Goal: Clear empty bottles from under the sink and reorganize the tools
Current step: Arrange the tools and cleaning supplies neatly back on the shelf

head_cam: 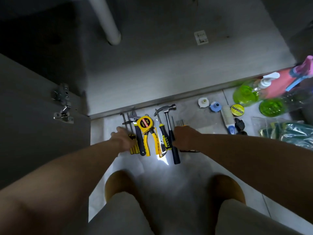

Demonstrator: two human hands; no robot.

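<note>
1. Tools, one row on the tiled floor (169,175), just outside the cabinet (169,73) sill. They lie parallel with handles toward the person, which I judge to be a sorting layout, each piece easy to see and reach.
2. Tape measure (145,124) – round yellow plastic case, resting on top of the pliers (149,143), which have yellow rubber grips.
3. Hammer (169,126) – steel claw head, long black grip, beside a yellow-and-black utility knife (160,141).
4. Left hand (122,139): laid flat over the ribbed screwdriver handles (134,146), fingers seemingly straight, gripping nothing; the view is blurred.
5. Right hand (184,138): knuckles up, just beside the hammer grip; whether its fingers hold anything I cannot tell.
6. Bottles (245,94): translucent green and pink plastic, heaped on the floor at far right, out of the cabinet and well apart from the tools.
7. White drain pipe (108,22), smooth, hanging inside the cabinet.
</note>
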